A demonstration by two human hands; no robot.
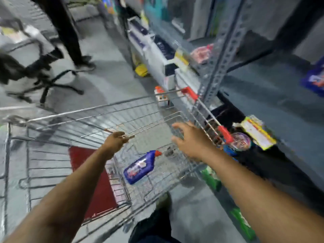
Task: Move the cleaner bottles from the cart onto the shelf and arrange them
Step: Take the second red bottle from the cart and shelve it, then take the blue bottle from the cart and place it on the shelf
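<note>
A blue cleaner bottle with a red cap lies on its side in the wire cart, near the cart's right end. My left hand is closed on a wire of the cart's inner flap, above and left of the bottle. My right hand hovers over the cart's right side with fingers spread and nothing in it, above and right of the bottle. The grey metal shelf stands to the right of the cart; another blue bottle rests on it at the far right edge. The picture is blurred.
A dark red panel lies in the cart. A black office chair and a person's dark-trousered legs are at the upper left. White boxes and colourful packs fill lower shelves; green packs sit near the floor.
</note>
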